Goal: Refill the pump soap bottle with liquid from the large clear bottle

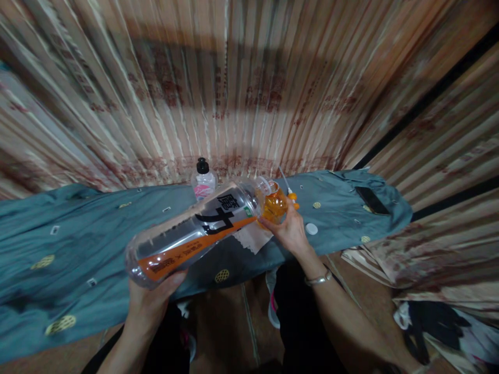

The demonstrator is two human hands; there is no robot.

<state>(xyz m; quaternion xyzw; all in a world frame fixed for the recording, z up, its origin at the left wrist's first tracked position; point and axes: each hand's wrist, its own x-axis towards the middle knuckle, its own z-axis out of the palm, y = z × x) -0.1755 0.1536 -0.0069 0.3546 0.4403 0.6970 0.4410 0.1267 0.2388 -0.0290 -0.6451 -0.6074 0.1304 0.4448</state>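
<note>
My left hand (152, 298) is closed around the base of a large clear plastic bottle (183, 234) with an orange and black label. The bottle lies tilted, its mouth end toward the right. My right hand (291, 228) grips a small translucent orange bottle (275, 202), whose opening is close against the big bottle's mouth; whether they touch I cannot tell. Just behind my right fingers lies an orange-and-white pump top (293, 201) with a thin tube. A white cap (311, 228) rests to the right of that hand. Below the bottles is a pale sheet of paper (253, 238).
A clear bottle with a black cap (203, 179) stands at the back of the narrow surface, which is covered with a teal cloth (97, 228). Toward the right end lies a dark phone (372, 200). Pleated curtains (241, 104) hang behind. Dark fabric (436, 324) lies at lower right.
</note>
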